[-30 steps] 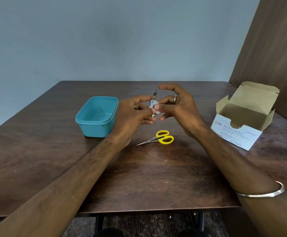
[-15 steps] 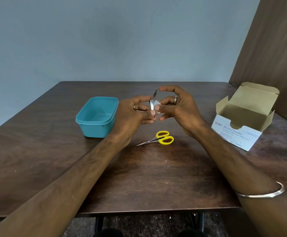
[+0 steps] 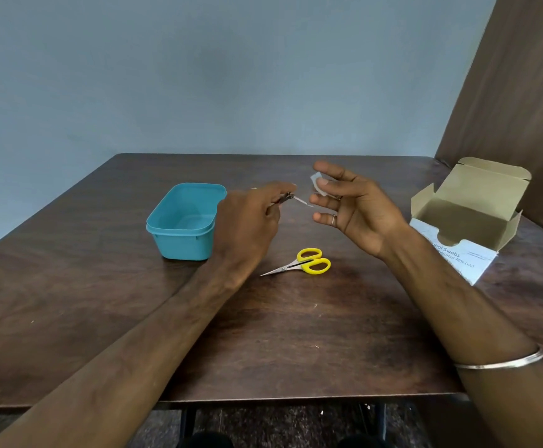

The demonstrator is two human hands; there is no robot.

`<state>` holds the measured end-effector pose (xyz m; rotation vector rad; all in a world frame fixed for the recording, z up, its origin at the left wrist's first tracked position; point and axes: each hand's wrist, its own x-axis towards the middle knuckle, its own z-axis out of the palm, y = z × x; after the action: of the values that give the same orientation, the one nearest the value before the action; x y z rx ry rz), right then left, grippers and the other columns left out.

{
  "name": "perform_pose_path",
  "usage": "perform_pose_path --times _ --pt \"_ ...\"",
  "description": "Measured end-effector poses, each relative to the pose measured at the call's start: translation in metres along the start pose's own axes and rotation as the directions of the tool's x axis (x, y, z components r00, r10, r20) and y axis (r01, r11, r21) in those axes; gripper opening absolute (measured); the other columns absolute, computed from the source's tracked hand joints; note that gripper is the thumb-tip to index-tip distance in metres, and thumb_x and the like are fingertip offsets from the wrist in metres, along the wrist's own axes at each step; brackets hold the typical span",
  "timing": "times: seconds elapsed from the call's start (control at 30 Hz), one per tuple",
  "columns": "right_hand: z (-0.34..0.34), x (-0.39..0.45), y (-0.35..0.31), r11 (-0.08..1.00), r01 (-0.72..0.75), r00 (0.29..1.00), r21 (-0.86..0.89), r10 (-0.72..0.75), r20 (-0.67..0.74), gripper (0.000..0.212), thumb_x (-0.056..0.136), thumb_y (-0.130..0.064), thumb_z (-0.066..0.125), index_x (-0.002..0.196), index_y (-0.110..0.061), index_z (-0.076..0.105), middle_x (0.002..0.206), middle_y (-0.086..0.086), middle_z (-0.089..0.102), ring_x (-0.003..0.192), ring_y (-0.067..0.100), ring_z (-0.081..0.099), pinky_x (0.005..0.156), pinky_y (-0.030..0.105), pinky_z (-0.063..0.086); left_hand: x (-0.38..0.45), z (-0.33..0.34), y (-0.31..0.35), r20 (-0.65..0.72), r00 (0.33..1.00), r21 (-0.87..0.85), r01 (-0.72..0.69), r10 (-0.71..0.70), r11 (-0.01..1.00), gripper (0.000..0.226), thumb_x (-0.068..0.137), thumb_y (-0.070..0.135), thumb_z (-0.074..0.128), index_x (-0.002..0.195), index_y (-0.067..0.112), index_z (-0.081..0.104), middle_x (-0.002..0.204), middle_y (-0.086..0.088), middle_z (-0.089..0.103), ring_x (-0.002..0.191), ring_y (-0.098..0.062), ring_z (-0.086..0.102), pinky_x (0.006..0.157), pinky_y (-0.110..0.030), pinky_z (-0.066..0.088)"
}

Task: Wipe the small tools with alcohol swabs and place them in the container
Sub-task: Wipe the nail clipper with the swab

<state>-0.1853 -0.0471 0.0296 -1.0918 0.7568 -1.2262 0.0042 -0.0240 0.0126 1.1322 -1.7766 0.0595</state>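
Head view: we see the dark wooden surface (image 3: 102, 286) spread beneath both of our arms, well below the two grips. The open cardboard swab box (image 3: 467, 221) sits to the right of the right-hand grip, its flaps up and its printed white front facing us; our right forearm covers part of that front. The teal container (image 3: 183, 221) stands open just to the left of the left-hand grip, and part of our left hand overlaps its right wall in this view. Our left hand (image 3: 247, 221) is raised above the surface, back of the hand toward us, fingers clenched on the nail clipper (image 3: 291, 198). The clipper's thin metal lever juts out rightward from that grip toward the other hand, its tip close to the right fingers but apart from them. Our right hand (image 3: 357, 208) is held up with palm turned toward the left, the fingers mostly spread, while thumb and forefinger pinch the small white swab (image 3: 318, 185) at the top of that grip. A metal bangle (image 3: 500, 362) circles the right wrist. The yellow-handled scissors (image 3: 302, 264) lie closed on the surface below and between the two grips, points aimed left, touched by neither hand.
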Motion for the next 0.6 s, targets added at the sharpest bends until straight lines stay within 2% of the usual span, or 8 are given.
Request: perform_pose_path --times 0.13,0.27,0.43,0.53,0.6 --pt "0.0026 -0.0020 0.0007 0.992 -0.059 0.995 -0.108 0.067 0.072 0.038 0.088 0.000 0.064 0.122 -0.017 0.065 0.090 0.002 0.073 0.083 0.019 0.071 0.068 0.037 0.058 -0.0018 -0.0004 -0.0002 -0.004 0.991 0.144 -0.135 0.137 0.980 0.035 0.088 0.005 0.069 0.118 0.024 0.071 0.078 -0.003 0.076 0.061 -0.017 0.063 0.059 -0.034 0.056" --pt "0.0069 -0.0036 0.0046 0.985 -0.061 0.994 -0.159 0.074 0.079 0.044 0.084 0.006 0.067 0.125 -0.009 0.063 0.086 0.006 0.073 0.078 0.024 0.073 0.063 0.037 0.059 -0.0013 -0.0025 0.0001 -0.014 0.981 0.168 -0.187 0.192 0.968 0.036 0.083 0.000 0.071 0.113 0.021 0.074 0.062 -0.005 0.068 0.051 -0.021 0.056 0.049 -0.032 0.049" --pt "0.0069 -0.0038 0.0038 0.984 -0.107 0.990 -0.143 0.119 0.081 0.037 0.086 0.007 0.065 0.120 -0.008 0.064 0.088 0.013 0.073 0.071 0.021 0.073 0.057 0.030 0.058 -0.0008 -0.0028 0.0022 -0.003 0.974 0.186 -0.223 0.227 0.957 0.034 0.081 -0.002 0.073 0.109 0.016 0.075 0.060 -0.008 0.066 0.050 -0.022 0.056 0.051 -0.026 0.042" --pt "0.0084 -0.0051 0.0039 0.974 -0.153 0.979 -0.167 0.172 0.106 0.032 0.088 0.004 0.065 0.115 -0.012 0.065 0.088 0.017 0.073 0.069 0.020 0.072 0.054 0.029 0.056 -0.0005 -0.0028 0.0012 0.013 0.974 0.185 -0.224 0.226 0.957 0.032 0.085 0.001 0.069 0.113 0.015 0.073 0.067 -0.009 0.070 0.056 -0.025 0.061 0.053 -0.033 0.052" --pt "0.0082 -0.0050 0.0040 0.976 -0.144 0.981 -0.166 0.163 0.106 0.034 0.087 0.005 0.065 0.117 -0.011 0.065 0.085 0.016 0.072 0.067 0.020 0.071 0.053 0.029 0.055 -0.0004 -0.0033 0.0015 0.053 0.981 0.181 -0.191 0.185 0.965 0.032 0.089 0.006 0.067 0.119 0.018 0.071 0.076 -0.009 0.073 0.065 -0.025 0.063 0.059 -0.035 0.052"
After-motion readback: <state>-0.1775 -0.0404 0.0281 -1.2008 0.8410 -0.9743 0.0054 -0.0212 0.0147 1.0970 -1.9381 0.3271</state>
